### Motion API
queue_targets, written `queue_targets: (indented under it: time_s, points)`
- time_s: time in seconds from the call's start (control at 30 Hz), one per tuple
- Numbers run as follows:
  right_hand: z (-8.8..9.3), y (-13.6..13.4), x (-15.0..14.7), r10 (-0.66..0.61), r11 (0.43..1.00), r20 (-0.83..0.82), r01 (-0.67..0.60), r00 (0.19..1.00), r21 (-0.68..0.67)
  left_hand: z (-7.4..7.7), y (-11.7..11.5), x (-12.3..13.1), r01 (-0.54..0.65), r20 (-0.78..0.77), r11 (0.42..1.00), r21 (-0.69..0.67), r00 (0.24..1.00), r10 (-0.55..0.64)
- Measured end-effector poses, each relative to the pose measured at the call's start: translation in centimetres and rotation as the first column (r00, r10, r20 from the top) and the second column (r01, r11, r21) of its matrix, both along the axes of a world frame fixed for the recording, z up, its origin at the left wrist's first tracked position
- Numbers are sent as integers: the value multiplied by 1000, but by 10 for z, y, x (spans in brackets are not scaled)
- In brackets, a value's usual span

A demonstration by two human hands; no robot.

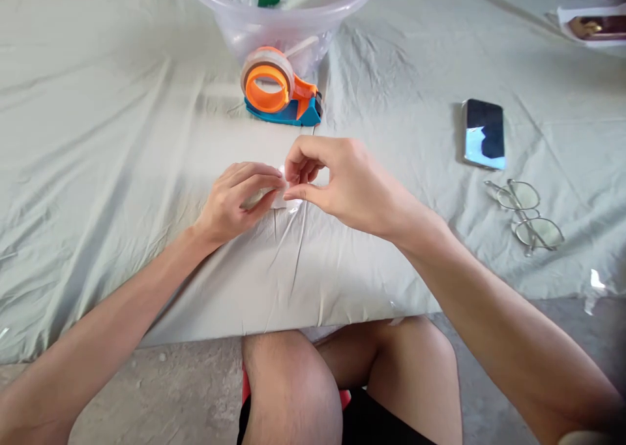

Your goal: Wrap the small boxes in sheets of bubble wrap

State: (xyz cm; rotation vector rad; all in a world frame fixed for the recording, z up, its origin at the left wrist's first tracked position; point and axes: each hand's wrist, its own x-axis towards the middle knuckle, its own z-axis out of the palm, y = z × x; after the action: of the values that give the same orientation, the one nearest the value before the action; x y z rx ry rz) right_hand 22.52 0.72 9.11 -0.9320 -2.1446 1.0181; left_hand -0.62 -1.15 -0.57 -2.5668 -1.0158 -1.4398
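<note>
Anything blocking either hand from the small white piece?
Nothing visible. The left hand and right hand both pinch the white piece at their fingertips; the tape dispenser sits apart, beyond them.

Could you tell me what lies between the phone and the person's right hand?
Head view: only bare, wrinkled cloth between the phone and the right hand, which pinches a small white piece with the left hand.

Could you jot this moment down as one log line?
left hand: pinching small white piece | right hand: pinching same piece | beyond hands: tape dispenser | to the right: phone, glasses
</note>
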Motion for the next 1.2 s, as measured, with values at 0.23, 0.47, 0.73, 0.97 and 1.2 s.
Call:
queue_targets:
  time_s: [0.23, 0.47, 0.73, 0.97, 1.2]
  points:
    - [-6, 12, -10, -55, 998, 12, 55, 998, -27, 1, 2, -2, 8, 38, 998, -64, 999, -6]
    - [-8, 17, -12, -68, 997, 49, 69, 996, -26, 2, 2, -1, 62, 85, 985, -163, 995, -49]
    - [-23, 24, -14, -17, 998, -5, 17, 1000, 52, 2, 0, 0, 106, 138, 975, -195, 987, -80]
    - [-36, 30, -11, 11, 999, -62, -9, 998, 37, -4, -3, -1, 32, 50, 995, -91, 998, -28]
    - [-40, 36, -9, 12, 1000, -117, -15, 993, -21, -4, 0, -4, 7, -143, 980, 197, 989, 21]
